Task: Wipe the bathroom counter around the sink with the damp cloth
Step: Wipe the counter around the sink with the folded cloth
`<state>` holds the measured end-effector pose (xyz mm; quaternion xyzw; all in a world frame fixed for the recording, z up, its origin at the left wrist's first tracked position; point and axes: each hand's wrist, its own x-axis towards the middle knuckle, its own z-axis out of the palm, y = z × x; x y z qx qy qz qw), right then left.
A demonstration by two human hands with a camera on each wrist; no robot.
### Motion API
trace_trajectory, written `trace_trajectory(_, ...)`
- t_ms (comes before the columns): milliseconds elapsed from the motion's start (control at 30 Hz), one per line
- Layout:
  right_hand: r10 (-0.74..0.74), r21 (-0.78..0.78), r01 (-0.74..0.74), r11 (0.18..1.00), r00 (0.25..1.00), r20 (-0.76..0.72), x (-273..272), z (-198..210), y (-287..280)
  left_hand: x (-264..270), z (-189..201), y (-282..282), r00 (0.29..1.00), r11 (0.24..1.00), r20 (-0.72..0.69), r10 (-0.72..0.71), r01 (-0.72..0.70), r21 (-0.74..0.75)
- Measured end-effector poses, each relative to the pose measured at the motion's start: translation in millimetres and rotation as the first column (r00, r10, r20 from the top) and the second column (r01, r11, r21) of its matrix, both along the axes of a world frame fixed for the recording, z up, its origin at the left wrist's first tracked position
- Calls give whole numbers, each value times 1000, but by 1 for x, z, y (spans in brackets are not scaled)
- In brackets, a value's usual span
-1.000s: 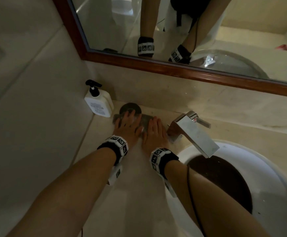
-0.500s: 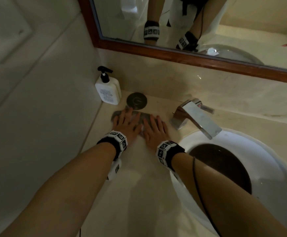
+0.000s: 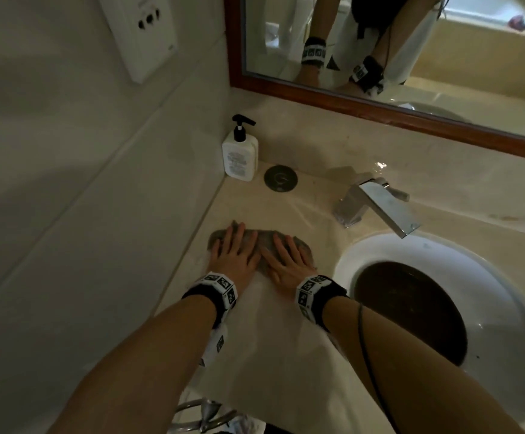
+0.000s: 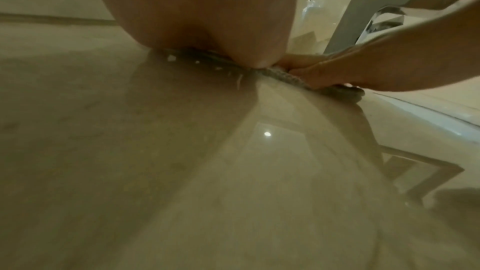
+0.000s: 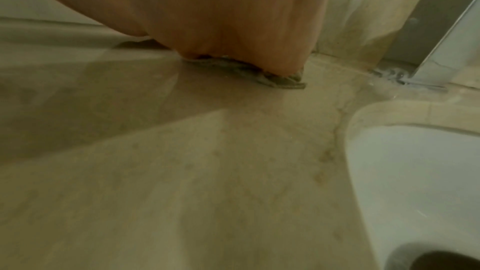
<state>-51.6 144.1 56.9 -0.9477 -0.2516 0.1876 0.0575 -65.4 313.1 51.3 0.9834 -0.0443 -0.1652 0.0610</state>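
Flatly, the left hand (image 3: pixel 234 256) and right hand (image 3: pixel 288 264) press straight fingers onto the grey, nubbly cloth (image 3: pixel 262 245) on the glossy beige stone worktop (image 3: pixel 273 355).

No legible text anywhere. Pump bottle (image 3: pixel 240 158) label print too blurred to read. Wristbands (image 3: pixel 309 289) carry black-and-white square marker patterns only.

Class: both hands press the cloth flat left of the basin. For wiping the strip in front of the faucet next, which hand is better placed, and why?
Probably the right hand: it lies on the cloth end nearer the faucet and sink. The left hand sits by the wall.
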Motion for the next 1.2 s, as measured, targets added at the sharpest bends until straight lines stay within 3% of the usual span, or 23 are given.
trace_trajectory(67, -34, 21, 32, 999, 997, 65, 6, 1, 3, 10, 0, -1, 999, 999, -25, 38, -39, -18)
trace_trajectory(167, -20, -25, 19, 999, 1000, -20, 30, -5, 5, 38, 4, 5, 996, 997, -87, 36, -41, -61)
trace_trajectory(233, -32, -28, 33, 999, 998, 51, 47, 2, 13, 56, 4, 12, 993, 996, -107, 43, -51, -75)
trace_trajectory(367, 13, -74, -14, 997, 1000, -15, 77, -1, 24, 90, -5, 21, 993, 995, -78, 89, -93, -40)
trace_trajectory(500, 22, -56, -19, 998, 999, 40, 111, -7, 39, 118, -7, 32, 993, 994, -51, 109, -110, -12)
trace_trajectory(700, 64, -53, -63, 997, 998, 19, 123, 2, 44, 128, -22, 37, 991, 991, -7, 134, -134, 11)
trace_trajectory(767, 42, -83, -34, 996, 995, 92, 122, 0, 42, 125, -20, 37, 992, 992, -24, 127, -126, 31)
trace_trajectory(967, 52, -83, -45, 996, 995, 90, 78, 2, 43, 78, -11, 40, 982, 987, -97, 162, -162, 5)
trace_trajectory(1200, -78, -23, 77, 997, 996, -34, -5, -4, 39, -10, 0, 29, 991, 992, -54, 123, -122, 18)
